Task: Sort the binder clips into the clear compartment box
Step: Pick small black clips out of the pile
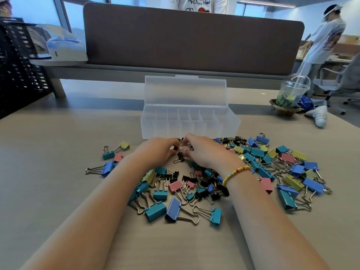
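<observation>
A clear compartment box (pixel 231 121) stands open on the table, lid up, its compartments looking empty. In front of it spreads a pile of binder clips (pixel 259 162) in blue, teal, pink, yellow and black, large and small. My left hand (pixel 155 151) and my right hand (pixel 206 151) meet at the pile's far edge, just before the box. Their curled fingertips pinch a cluster of small black and pink clips (pixel 182 150) between them. Which hand holds which clip is hidden by the fingers.
A plastic cup with a green drink (pixel 290 94) stands in a holder at the far right, next to a white object (pixel 319 115). A brown desk divider (pixel 194 39) rises behind the box. A black mesh rack (pixel 19 65) stands left. People stand beyond.
</observation>
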The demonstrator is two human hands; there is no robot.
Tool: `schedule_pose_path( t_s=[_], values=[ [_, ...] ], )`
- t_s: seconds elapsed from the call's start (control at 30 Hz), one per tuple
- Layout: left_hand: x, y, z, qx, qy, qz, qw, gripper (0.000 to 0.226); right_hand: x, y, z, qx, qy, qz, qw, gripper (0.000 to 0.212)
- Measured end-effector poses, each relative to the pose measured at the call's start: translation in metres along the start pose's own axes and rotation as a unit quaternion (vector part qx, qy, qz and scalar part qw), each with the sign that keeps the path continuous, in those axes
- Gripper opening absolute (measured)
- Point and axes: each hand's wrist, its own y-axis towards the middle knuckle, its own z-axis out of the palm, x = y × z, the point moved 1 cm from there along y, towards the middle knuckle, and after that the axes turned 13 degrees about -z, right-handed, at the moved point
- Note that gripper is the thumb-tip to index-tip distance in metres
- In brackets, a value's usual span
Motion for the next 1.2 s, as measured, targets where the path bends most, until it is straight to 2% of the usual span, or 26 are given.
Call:
schedule_pose_path(
  t_s=[0.13,0.37,0.5,0.57,0.63,0.67,0.7,0.73,0.77,0.8,0.87,0.9,0.97,1.1,1.17,1.2],
  values=[
    [0.006,-0.001,-0.002,-0.011,0.026,-0.004,1.0,0.029,0.002,-0.001,0.0,0.023,-0.041,-0.009,0.999,0.032],
    [0.011,-0.005,-0.001,0.029,0.032,-0.002,0.999,0.029,0.007,0.0,0.002,0.022,-0.094,-0.034,0.995,0.031],
    [0.007,-0.006,-0.003,0.007,0.028,-0.006,1.0,0.032,0.009,0.004,0.004,0.02,-0.15,-0.044,0.987,0.019],
    [0.008,-0.005,-0.004,0.013,-0.034,-0.022,0.999,0.03,0.009,0.006,0.006,0.019,-0.156,-0.04,0.987,0.018],
    [0.009,-0.004,-0.006,0.037,-0.162,-0.04,0.985,0.022,0.007,0.007,0.007,0.013,-0.128,-0.033,0.991,0.021],
    [0.01,-0.005,-0.008,0.065,-0.259,-0.052,0.962,0.016,0.005,0.006,0.005,0.007,-0.085,-0.024,0.996,0.022],
    [0.011,-0.006,-0.01,0.1,-0.374,-0.058,0.92,0.013,0.003,0.004,0.003,-0.004,-0.018,-0.015,1.0,0.02],
    [0.012,-0.007,-0.014,0.134,-0.483,-0.052,0.864,0.02,0.0,0.001,0.0,-0.018,0.069,-0.006,0.997,0.018],
    [0.014,-0.008,-0.018,0.157,-0.578,-0.04,0.8,0.03,-0.004,-0.003,-0.003,-0.034,0.171,0.005,0.985,0.018],
    [0.015,-0.008,-0.02,0.173,-0.654,-0.03,0.736,0.037,-0.01,-0.006,-0.007,-0.049,0.287,0.015,0.957,0.023],
    [0.016,-0.008,-0.025,0.194,-0.745,-0.011,0.639,0.035,-0.023,-0.011,-0.012,-0.065,0.527,0.016,0.847,0.031],
    [0.014,-0.008,-0.025,0.203,-0.766,-0.003,0.61,0.031,-0.029,-0.012,-0.013,-0.065,0.609,0.012,0.791,0.033],
    [0.013,-0.01,-0.025,0.215,-0.781,0.014,0.586,0.025,-0.036,-0.011,-0.012,-0.063,0.693,0.006,0.718,0.034],
    [0.013,-0.013,-0.025,0.216,-0.8,0.033,0.559,0.015,-0.037,-0.007,-0.011,-0.116,0.779,-0.001,0.616,0.027],
    [0.011,-0.012,-0.024,0.209,-0.799,0.02,0.564,0.03,-0.039,-0.005,-0.009,-0.142,0.809,0.011,0.571,0.029],
    [0.01,-0.011,-0.023,0.205,-0.794,0.007,0.572,0.039,-0.041,-0.004,-0.007,-0.148,0.812,0.017,0.564,0.032]
  ],
)
